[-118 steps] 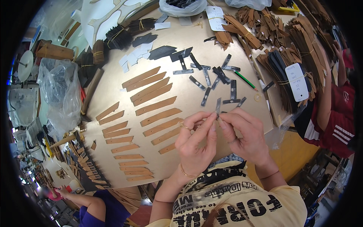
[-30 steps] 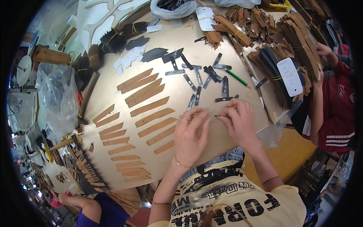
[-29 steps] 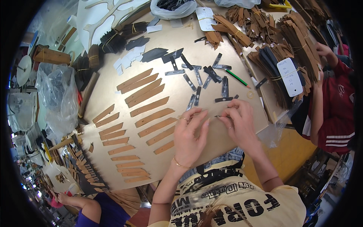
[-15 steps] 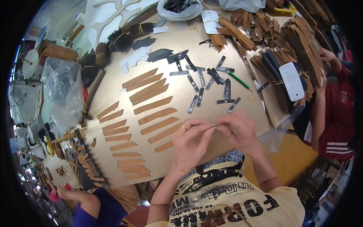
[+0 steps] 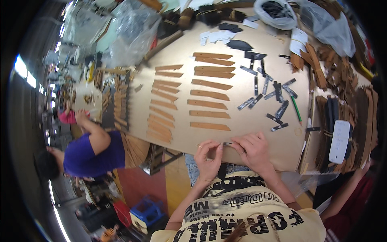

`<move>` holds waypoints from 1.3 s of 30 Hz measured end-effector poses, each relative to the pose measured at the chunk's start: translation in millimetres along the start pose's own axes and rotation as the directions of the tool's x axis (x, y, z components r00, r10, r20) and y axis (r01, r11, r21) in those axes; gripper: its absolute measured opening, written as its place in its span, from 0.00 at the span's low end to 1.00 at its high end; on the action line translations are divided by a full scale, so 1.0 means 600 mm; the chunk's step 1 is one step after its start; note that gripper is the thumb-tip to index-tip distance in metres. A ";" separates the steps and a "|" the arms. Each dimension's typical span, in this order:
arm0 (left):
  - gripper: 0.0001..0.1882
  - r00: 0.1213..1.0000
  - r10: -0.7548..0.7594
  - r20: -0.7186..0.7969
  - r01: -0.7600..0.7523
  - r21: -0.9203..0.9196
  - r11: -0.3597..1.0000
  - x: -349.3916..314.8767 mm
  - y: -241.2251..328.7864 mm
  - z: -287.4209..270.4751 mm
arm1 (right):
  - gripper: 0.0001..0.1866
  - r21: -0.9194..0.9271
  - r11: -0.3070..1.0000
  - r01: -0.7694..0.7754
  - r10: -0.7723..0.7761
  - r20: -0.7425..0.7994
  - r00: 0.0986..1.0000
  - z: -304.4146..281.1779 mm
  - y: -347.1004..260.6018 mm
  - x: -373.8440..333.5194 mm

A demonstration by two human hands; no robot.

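Observation:
Close to the table's near edge, my left hand (image 5: 209, 158) and my right hand (image 5: 252, 151) pinch a small dark strip (image 5: 227, 144) between them, one at each end. Fingers cover most of it. Farther up the table, to the right, lie several loose short black strips (image 5: 280, 109) with pale patches. A green pencil (image 5: 296, 107) rests beside them. To the left, brown leather strips (image 5: 207, 104) with slanted ends are laid out in two columns.
At the right, bundled brown and dark strips (image 5: 326, 133) carry a white tag (image 5: 339, 141). A clear bag of black pieces (image 5: 274, 14) stands at the back, near white pieces (image 5: 219, 37). One person in purple (image 5: 94, 151) is at the left; another's forearm (image 5: 342, 193) is at lower right.
The view has swung left, so the table's contents appear farther right and more of the room shows. Both hands still hold the small strip, now with the fingertips slightly farther apart.

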State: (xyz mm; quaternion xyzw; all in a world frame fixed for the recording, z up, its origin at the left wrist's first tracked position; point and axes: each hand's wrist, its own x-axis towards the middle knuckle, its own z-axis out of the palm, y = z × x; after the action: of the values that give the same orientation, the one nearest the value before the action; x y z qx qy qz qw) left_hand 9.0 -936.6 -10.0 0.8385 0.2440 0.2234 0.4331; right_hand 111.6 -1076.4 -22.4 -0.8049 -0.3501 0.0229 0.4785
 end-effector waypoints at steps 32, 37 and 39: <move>0.06 0.886 0.107 0.451 0.175 -0.540 0.823 0.190 -0.054 -0.111 | 0.07 0.275 0.855 -0.439 0.466 -0.037 0.884 0.080 -0.167 0.090; 0.05 0.877 0.157 0.454 0.115 -0.517 0.848 0.196 -0.051 -0.112 | 0.12 0.405 0.755 -0.515 0.578 -0.041 0.815 0.082 -0.180 0.079; 0.06 0.885 0.181 0.429 0.079 -0.520 0.851 0.191 -0.050 -0.112 | 0.14 0.255 0.842 -0.476 0.510 -0.091 0.855 0.080 -0.177 0.075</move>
State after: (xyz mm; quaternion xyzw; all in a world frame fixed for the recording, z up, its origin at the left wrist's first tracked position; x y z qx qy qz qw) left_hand 52.5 -811.0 18.9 0.7236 0.0405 0.0866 0.6836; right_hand 69.9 -982.3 48.4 -0.8083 -0.0878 0.1220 0.5693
